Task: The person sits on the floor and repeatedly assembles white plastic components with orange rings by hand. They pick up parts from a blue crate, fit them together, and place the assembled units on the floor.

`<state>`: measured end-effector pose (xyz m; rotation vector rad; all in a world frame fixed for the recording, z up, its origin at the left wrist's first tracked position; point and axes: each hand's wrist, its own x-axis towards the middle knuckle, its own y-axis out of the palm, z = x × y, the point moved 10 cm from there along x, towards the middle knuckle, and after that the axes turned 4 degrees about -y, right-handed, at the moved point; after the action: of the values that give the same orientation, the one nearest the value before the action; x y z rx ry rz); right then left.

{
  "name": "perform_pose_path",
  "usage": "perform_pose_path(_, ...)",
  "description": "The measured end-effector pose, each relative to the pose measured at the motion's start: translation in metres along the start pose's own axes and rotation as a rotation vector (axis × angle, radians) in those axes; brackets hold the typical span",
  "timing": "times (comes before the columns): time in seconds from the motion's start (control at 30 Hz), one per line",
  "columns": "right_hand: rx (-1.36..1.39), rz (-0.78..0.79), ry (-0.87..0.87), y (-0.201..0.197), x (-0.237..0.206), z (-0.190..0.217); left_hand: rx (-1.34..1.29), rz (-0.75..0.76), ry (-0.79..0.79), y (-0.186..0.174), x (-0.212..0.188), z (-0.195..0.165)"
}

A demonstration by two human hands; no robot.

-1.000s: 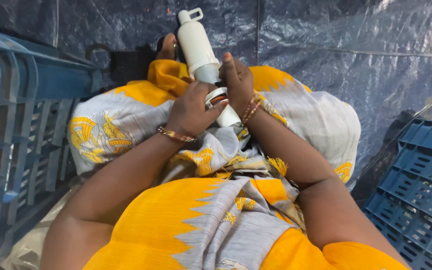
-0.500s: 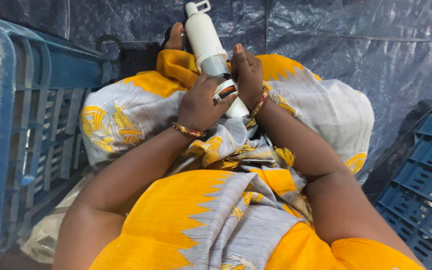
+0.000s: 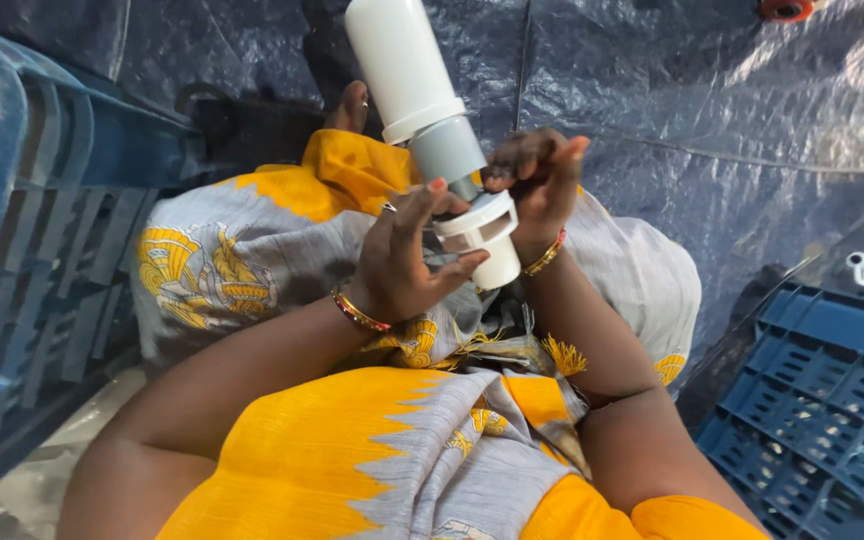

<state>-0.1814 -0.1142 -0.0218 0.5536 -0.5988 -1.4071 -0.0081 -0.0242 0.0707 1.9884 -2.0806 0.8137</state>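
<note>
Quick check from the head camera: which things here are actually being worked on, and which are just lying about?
In hand:
- white and grey cylinder part, held over the lap
- its white slotted end piece
- left hand, gripping the end piece
- right hand, pinching at the grey neck

Lying about:
- blue crate at left
- blue crate at right
- dark blue tarpaulin

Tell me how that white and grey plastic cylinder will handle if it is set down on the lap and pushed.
The white and grey cylinder looks like rigid plastic, so probably stiff. Its round, smooth body would likely roll off the lap's sloping cloth. Both hands grip its narrower end, suggesting it's light.
</note>
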Motion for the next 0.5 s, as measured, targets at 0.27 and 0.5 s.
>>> perform_pose_path(0.27,0.192,0.196,0.061,0.030,0.016,0.012,-0.109,-0.079,0.119,-0.017,0.006,-0.022)
perform_pose_path(0.5,0.400,0.180,0.228,0.040,0.007,-0.003,-0.189,-0.038,0.143,-0.016,0.001,-0.024)
